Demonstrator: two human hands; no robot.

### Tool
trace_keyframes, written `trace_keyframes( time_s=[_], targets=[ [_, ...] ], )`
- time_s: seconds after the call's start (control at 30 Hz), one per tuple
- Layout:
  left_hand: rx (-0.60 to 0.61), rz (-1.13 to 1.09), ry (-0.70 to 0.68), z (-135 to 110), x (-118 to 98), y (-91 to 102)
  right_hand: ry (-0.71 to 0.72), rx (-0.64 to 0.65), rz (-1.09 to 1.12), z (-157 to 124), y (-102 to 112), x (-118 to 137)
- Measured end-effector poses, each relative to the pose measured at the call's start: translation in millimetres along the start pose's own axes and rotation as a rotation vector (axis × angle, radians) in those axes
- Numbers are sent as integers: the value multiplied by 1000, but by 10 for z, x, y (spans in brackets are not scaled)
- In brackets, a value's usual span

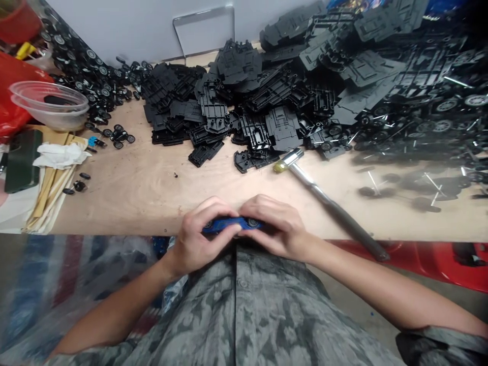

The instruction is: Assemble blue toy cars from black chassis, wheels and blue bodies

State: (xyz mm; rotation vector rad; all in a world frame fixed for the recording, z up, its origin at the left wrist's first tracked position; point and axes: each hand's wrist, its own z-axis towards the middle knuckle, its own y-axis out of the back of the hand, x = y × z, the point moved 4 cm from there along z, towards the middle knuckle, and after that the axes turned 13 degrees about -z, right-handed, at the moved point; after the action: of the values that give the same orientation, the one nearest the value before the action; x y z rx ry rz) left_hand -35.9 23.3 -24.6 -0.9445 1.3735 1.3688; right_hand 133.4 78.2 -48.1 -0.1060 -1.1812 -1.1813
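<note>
A small blue toy car (232,224) lies across the front edge of the plywood table (133,203), with dark wheels showing at both ends. My left hand (202,236) and my right hand (272,226) both grip it, fingers curled over its top and hiding most of the body. The hands meet in the middle of the car. To the right of my right hand lies a steel-handled hammer (318,190) with a yellow tip, and its handle runs past the table edge.
A large heap of black plastic car chassis parts (244,96) covers the back of the table, with loose wheels and axles (438,137) at right. At left are a clear plastic bowl (49,104), a white cloth (61,155), wooden sticks (49,190) and a red bag (17,86).
</note>
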Motion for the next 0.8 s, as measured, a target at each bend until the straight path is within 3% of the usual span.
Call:
trace_keyframes(
  time_s=[0.13,0.23,0.37,0.5,0.63,0.73,0.8],
  targets=[
    [11,-7,-55,2,4,-21,21,7,-37,9,-25,40],
    [-13,-35,-23,-2,49,-7,-18,14,-22,12,-22,10],
    [-128,-87,87,-48,151,40,-128,-15,16,-14,19,-90],
    [-227,-96,74,-132,167,30,-176,-34,-50,-64,67,-104],
    [-220,-202,180,-161,192,-30,-9,-49,-204,-61,122,27],
    [-177,-233,205,-141,203,-35,174,38,-373,-63,95,120],
    [-154,-232,194,-129,210,-21,215,101,-417,-75,60,132]
  ],
)
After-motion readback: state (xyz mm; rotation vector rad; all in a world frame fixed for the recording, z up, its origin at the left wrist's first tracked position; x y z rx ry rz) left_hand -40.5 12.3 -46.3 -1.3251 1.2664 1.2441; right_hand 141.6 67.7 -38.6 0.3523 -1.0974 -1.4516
